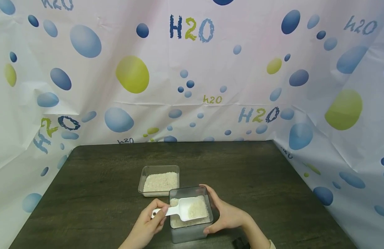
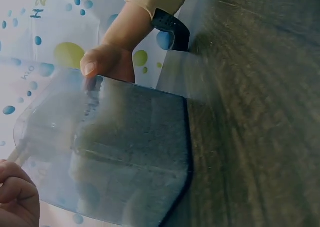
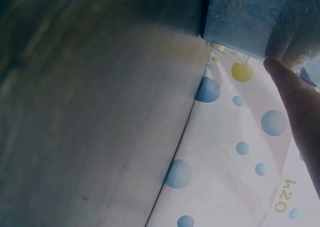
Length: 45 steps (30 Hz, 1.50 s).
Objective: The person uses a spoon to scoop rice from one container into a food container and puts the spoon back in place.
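Observation:
In the head view my left hand (image 1: 149, 218) pinches the handle of a white scoop (image 1: 184, 209), which has rice in its bowl. The scoop lies over the mouth of a tall clear grey container (image 1: 189, 233) that holds more rice. My right hand (image 1: 226, 213) grips the right side of this container, thumb at the near corner and fingers along the far side. In the left wrist view, the container (image 2: 135, 132) stands between both hands, rice showing through its wall. Part of the right hand (image 3: 295, 94) touches the container (image 3: 245, 19) in the right wrist view.
A shallow clear tray (image 1: 142, 190) with rice stands just behind and left of the tall container. Both are on a dark wooden table (image 1: 95, 193). A sheet (image 1: 167, 52) printed with dots and H2O lettering hangs behind and along the sides. A black object (image 1: 240, 243) lies by the right forearm.

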Each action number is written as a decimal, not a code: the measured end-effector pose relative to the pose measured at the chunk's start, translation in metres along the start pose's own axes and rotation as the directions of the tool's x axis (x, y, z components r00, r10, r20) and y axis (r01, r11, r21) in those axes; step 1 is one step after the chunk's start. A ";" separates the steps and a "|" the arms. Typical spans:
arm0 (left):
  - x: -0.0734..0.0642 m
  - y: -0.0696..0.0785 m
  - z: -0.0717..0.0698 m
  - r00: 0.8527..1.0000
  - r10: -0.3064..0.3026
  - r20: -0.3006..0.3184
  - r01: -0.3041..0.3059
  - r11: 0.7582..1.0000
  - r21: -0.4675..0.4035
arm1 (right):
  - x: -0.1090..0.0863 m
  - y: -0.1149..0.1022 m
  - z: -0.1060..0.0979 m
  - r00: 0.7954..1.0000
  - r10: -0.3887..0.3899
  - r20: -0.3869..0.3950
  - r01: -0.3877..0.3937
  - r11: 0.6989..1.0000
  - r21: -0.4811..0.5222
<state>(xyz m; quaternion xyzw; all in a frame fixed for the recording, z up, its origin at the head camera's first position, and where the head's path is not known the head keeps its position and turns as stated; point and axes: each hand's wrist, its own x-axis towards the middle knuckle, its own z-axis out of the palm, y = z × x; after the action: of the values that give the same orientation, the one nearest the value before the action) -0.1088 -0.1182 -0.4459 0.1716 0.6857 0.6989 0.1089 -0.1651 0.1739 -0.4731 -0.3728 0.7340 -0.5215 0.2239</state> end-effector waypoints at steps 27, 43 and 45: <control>-0.006 -0.050 -0.001 0.932 0.361 0.028 -0.285 0.779 -0.559 | 0.000 -0.001 0.000 1.000 0.020 -0.005 -0.020 1.000 0.010; -0.004 -0.017 -0.042 0.912 0.364 -0.186 -0.408 0.846 -0.343 | 0.000 0.001 0.000 1.000 0.030 0.006 -0.030 0.999 0.014; -0.001 -0.013 -0.053 0.896 0.398 -0.198 -0.443 0.834 -0.327 | 0.000 0.001 0.000 1.000 0.024 0.005 -0.024 1.000 0.012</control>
<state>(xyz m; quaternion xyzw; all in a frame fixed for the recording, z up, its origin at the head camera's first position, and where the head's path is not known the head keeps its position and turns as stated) -0.1294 -0.1672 -0.4585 0.2524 0.4948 0.8294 -0.0597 -0.1658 0.1742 -0.4743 -0.3638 0.7348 -0.5223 0.2344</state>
